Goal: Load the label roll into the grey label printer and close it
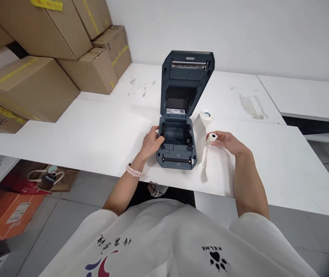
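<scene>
A dark grey label printer (178,127) stands on the white table (101,134) with its lid raised upright and its paper bay showing. My left hand (152,141) grips the printer's left side, fingers curled over the edge of the bay. My right hand (224,141) holds a small white paper roll (212,137) just right of the printer, with a strip of paper (205,161) trailing down toward the table's front edge. A second, larger white roll (202,120) stands on the table behind it, close to the printer's right side.
Several brown cardboard boxes (37,57) are stacked at the table's left and back left. A second white table (305,96) adjoins at the right. Under the table at the left sit an orange box (5,215) and a bag (49,179). Stains mark the tabletop (251,105).
</scene>
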Available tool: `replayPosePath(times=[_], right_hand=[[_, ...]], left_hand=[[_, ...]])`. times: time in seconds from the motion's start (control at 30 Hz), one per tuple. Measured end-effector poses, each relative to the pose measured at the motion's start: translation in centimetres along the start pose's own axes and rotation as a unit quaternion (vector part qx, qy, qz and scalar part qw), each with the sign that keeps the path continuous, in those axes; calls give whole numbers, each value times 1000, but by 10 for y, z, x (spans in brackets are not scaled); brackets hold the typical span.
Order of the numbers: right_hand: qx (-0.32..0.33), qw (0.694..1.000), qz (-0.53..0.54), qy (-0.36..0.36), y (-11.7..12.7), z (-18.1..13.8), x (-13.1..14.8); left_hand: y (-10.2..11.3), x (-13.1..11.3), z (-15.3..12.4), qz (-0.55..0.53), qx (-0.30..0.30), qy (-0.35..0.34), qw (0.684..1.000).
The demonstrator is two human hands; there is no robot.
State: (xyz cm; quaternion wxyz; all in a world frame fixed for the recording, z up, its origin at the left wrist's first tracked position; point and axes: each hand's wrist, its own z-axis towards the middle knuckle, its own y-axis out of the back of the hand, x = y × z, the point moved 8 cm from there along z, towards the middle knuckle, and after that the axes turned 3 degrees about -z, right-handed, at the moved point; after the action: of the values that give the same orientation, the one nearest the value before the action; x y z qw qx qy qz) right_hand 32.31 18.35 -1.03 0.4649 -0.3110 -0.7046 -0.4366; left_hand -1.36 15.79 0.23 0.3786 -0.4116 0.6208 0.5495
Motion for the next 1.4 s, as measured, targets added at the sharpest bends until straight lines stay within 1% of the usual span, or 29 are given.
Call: replayPosePath(times=[0.03,0.1,0.13,0.17,0.2,0.23,0.27,0.33,0.4,0.43,0.5,0.57,0.6,0.7,0.73,0.83,0.93,1.0,1.1,1.2,1.27,1.33,1.4], right_hand=[[9,1000,4,28,-4,-1,18],[31,993,9,115,-14,-4,67],[48,987,-10,152,-23,-4,93],[71,980,-51,179,-36,-3,116],[85,971,-116,189,-50,2,136],[90,958,-194,192,-66,9,151],[90,937,-278,192,-83,19,162],[82,879,-440,166,-115,43,169],[90,821,-548,130,-142,64,161],[98,803,-576,117,-151,71,154],[108,790,-594,106,-163,75,142],[87,797,-584,123,-163,66,137],[63,807,-571,141,-161,58,136],[-32,842,-486,230,-155,19,139],[-62,850,-453,260,-154,4,139],[-147,852,-392,314,-157,-36,133],[-211,842,-374,326,-165,-61,126],[-227,837,-377,326,-172,-68,124],[-239,831,-388,318,-179,-70,122],[-243,836,-381,311,-184,-68,120],[-242,845,-367,305,-185,-69,117],[-230,861,-348,291,-183,-70,114],[-187,889,-314,276,-177,-71,112]], left_hand=[[0,0,0,-3,-2,0,1000],[0,1,-1,-3,-3,0,1000],[0,0,-1,-2,-4,-2,1000],[0,0,-1,0,-6,-6,1000],[0,-1,-1,3,-9,-8,1000],[1,-1,-1,7,-13,-9,1000],[1,-1,-1,11,-17,-10,1000],[1,1,0,14,-21,-8,1000],[1,2,1,10,-22,-9,1000],[1,2,1,8,-24,-9,1000],[1,4,2,8,-31,-9,999],[2,6,2,7,-39,-7,999],[2,8,2,4,-43,-7,999],[1,12,1,-18,-49,-8,999],[1,13,1,-31,-52,-11,998],[-4,13,3,-111,-37,-15,993],[-14,13,4,-200,6,-3,980],[-17,13,4,-228,20,10,973],[-18,15,3,-238,25,19,971],[-18,16,3,-238,26,15,971],[-18,16,5,-236,26,17,971],[-18,16,6,-233,26,17,972],[-17,16,3,-229,27,17,973]])
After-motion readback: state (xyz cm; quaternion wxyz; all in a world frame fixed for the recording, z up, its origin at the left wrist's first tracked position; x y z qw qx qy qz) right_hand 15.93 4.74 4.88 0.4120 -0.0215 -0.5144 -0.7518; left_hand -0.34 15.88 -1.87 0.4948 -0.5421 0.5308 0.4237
